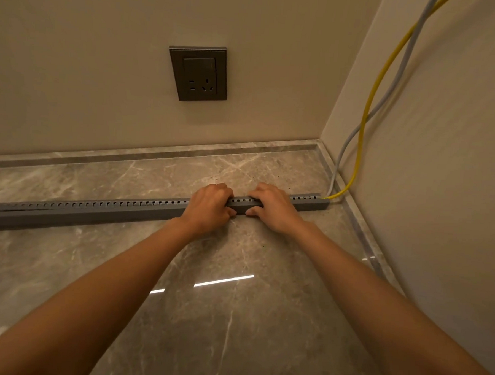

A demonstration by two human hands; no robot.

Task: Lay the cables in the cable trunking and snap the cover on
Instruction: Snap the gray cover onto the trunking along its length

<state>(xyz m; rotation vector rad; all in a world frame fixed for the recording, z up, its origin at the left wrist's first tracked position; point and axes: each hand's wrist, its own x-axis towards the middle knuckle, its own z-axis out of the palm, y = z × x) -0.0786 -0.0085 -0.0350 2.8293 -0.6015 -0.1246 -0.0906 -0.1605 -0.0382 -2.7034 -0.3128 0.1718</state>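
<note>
With left hand (pixel 211 205) and right hand (pixel 274 207) curled over the long grey slotted plastic trunking (pixel 142 204) on the marble floor (pixel 234 315), squeeze evenly, working left toward the seemingly unseated plain grey cover strip (pixel 52 216).

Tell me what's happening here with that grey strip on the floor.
A person is fitting a grey cable trunking that lies on the marble floor. The left hand and right hand grip it side by side near its right end, fingers curled over the top. A yellow cable and a grey cable run down the corner into that end. At the far left the cover looks not fully seated.
</note>
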